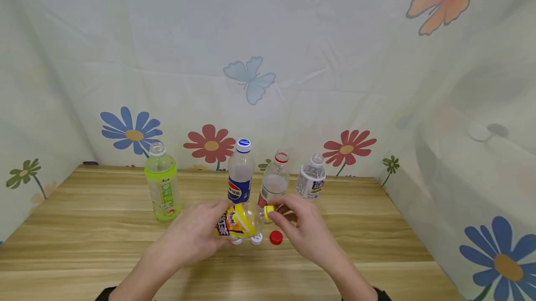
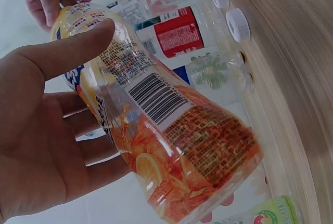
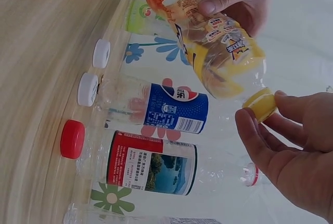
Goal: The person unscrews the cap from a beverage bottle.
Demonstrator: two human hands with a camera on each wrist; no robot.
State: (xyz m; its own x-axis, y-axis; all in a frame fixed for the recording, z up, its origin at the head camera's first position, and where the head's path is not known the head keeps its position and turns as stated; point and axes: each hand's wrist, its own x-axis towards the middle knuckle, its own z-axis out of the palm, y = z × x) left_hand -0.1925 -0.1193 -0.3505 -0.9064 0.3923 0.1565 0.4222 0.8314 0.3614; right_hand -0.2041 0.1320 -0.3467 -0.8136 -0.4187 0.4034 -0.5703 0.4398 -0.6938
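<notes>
My left hand (image 1: pixel 202 228) grips a clear plastic bottle (image 2: pixel 161 115) with a yellow and orange label showing fruit slices and a barcode. The bottle lies tilted on its side above the table, its neck toward my right hand (image 1: pixel 304 226). In the right wrist view, the thumb and fingers of that hand pinch the yellow cap (image 3: pixel 260 104) at the bottle's mouth. Whether the cap is screwed tight cannot be seen. Under the bottle, a red cap (image 1: pixel 276 237) and two white caps (image 1: pixel 256 238) lie on the wooden table.
Behind the hands stand a blue-labelled cola bottle (image 1: pixel 240 175) with its cap on, an uncapped red-ringed bottle (image 1: pixel 275 180) and an uncapped clear bottle (image 1: pixel 311 177). An uncapped green-labelled bottle (image 1: pixel 162 187) is at the left. A flower-printed curtain (image 1: pixel 293 36) borders the wooden table (image 1: pixel 104 245).
</notes>
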